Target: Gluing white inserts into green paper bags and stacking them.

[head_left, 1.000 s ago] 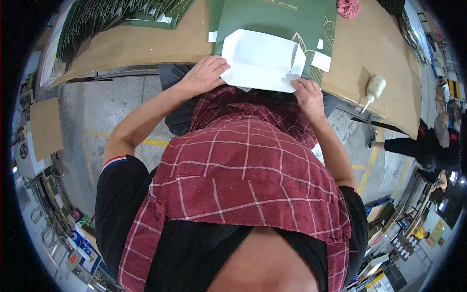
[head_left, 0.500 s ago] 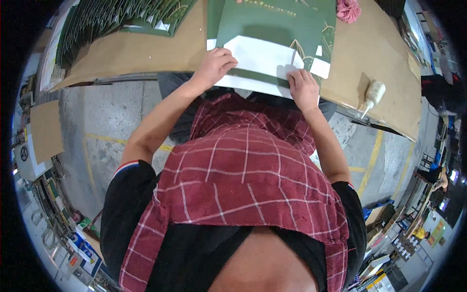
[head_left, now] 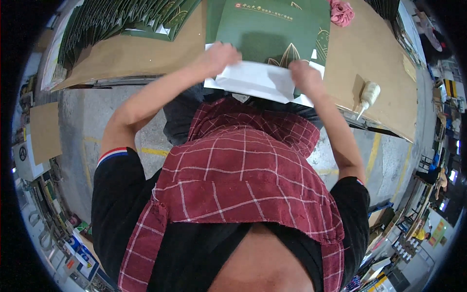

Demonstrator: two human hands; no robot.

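Observation:
A green paper bag [head_left: 272, 36] with gold line drawings lies flat on the table in front of me, its white-lined bottom end [head_left: 258, 80] toward my body. My left hand [head_left: 219, 58] is curled at the left corner of the white flap, blurred by motion. At the flap's right corner, my right hand [head_left: 305, 77] is likewise curled and smeared. The fingers look closed on the paper, though their tips are partly hidden. Another green sheet or bag shows beneath at both sides.
Several folded green bags [head_left: 116, 24] stand packed at the far left. A glue bottle [head_left: 370, 93] with a pointed nozzle lies on the brown table top [head_left: 350, 73] to my right. A crumpled pink cloth [head_left: 342, 12] sits at the far edge of the bag.
The white flap has come down toward me, uncovering more of the green face. Both hands have shifted at its corners; my elbows are spread wider.

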